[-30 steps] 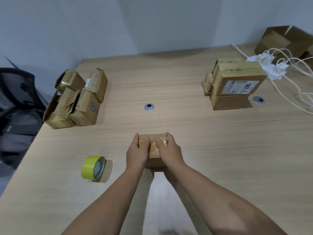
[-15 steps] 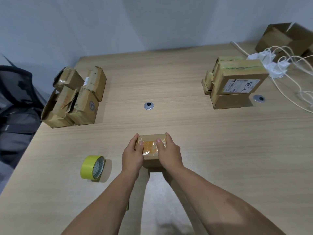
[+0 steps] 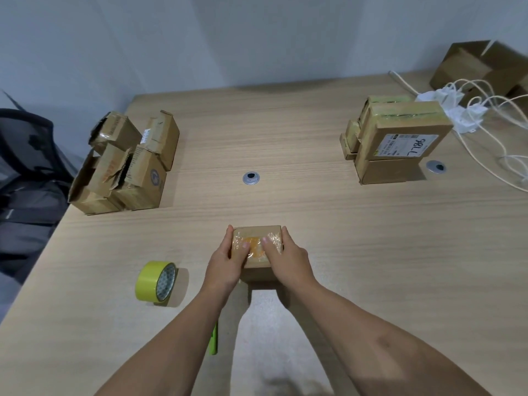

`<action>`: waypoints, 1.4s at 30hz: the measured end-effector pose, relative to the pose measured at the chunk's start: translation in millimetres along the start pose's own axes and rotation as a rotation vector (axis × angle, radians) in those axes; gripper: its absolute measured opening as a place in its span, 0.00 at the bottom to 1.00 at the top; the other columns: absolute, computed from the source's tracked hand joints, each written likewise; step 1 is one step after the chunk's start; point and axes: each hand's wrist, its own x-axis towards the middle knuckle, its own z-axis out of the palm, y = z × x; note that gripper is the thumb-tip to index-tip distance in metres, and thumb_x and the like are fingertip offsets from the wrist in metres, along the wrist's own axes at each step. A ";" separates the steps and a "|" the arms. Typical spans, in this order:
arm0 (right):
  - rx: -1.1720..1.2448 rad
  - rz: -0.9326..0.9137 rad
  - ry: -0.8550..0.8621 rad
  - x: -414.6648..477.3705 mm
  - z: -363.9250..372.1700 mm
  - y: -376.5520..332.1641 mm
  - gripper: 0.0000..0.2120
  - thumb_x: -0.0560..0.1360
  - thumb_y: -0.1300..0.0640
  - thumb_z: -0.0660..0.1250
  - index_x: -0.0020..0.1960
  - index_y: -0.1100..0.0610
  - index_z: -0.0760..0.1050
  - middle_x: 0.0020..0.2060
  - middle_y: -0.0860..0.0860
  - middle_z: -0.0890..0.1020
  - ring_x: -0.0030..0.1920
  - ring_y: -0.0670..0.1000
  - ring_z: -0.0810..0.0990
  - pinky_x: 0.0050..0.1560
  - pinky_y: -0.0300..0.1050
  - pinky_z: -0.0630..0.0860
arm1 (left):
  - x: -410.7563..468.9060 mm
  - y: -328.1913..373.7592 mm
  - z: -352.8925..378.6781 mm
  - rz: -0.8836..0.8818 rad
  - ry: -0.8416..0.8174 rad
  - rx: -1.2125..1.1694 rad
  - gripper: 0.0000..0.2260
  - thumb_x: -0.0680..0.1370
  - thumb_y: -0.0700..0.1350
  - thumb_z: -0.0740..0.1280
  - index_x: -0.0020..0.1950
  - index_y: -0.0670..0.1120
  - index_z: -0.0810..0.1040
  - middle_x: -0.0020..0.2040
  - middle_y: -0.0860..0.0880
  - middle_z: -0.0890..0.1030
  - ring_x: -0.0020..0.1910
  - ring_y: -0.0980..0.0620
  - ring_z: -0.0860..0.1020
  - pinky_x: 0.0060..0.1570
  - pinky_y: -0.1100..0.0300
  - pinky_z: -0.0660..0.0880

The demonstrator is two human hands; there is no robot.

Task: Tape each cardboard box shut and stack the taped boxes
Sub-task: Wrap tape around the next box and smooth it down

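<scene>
both hands [image 3: 225,264] [image 3: 288,260] grip small taped box [image 3: 257,254]; tape roll [image 3: 155,281] just left

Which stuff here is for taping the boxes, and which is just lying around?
For the job: small box, yellow tape roll, open boxes, taped stack.
Lying about: white chargers, cable grommet, black chair.

handwritten "98ll", as seen from here, on the white label [image 3: 405,144] of the top stacked box [image 3: 408,121]
</scene>
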 end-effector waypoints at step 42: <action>0.027 0.003 0.107 9.3 0.6 -6.0 0.14 0.84 0.42 0.51 0.56 0.49 0.71 0.50 0.52 0.79 0.51 0.54 0.78 0.58 0.57 0.75 | 11.3 -3.5 5.7 -0.108 0.179 -0.198 0.11 0.84 0.47 0.62 0.65 0.52 0.77 0.53 0.56 0.80 0.53 0.55 0.79 0.58 0.51 0.78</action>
